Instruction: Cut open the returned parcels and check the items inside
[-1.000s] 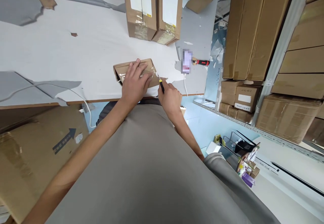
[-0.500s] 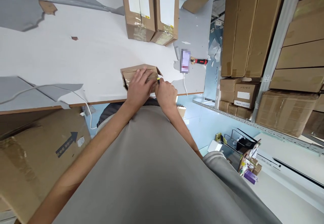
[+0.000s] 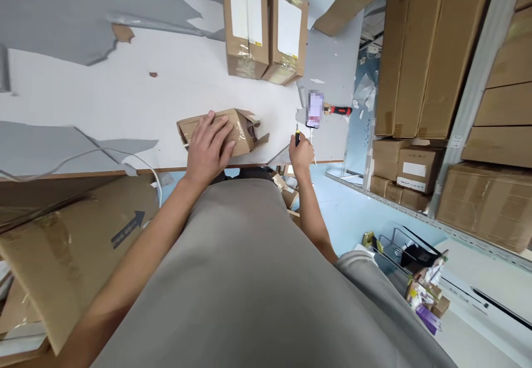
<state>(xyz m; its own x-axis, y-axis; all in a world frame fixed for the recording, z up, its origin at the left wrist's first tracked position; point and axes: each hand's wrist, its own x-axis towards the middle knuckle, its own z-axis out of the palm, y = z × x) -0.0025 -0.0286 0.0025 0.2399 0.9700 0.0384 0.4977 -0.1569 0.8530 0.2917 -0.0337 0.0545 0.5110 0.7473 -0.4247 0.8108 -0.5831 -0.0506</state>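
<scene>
A small brown cardboard box point(image 3: 241, 135) lies near the table's front edge, its right end open with loose flaps sticking out. My left hand point(image 3: 209, 149) grips the box from above, fingers across its top and thumb on the near side. To the right and apart from the box, my right hand point(image 3: 302, 153) is closed around a black and yellow utility knife point(image 3: 297, 137), its tip pointing away from me. Part of the knife's handle is hidden in my fingers.
Two taped cartons point(image 3: 247, 60) stand at the back of the table point(image 3: 124, 80). A phone point(image 3: 315, 107) with a white cable lies right of my right hand, beside a red and black handle point(image 3: 341, 111). A large carton point(image 3: 83, 257) stands below left; shelves of boxes point(image 3: 411, 57) rise at right.
My right hand, with the knife, has moved right, away from the box. The box has turned and shifted left under my left hand, showing its open end. The view has shifted slightly.
</scene>
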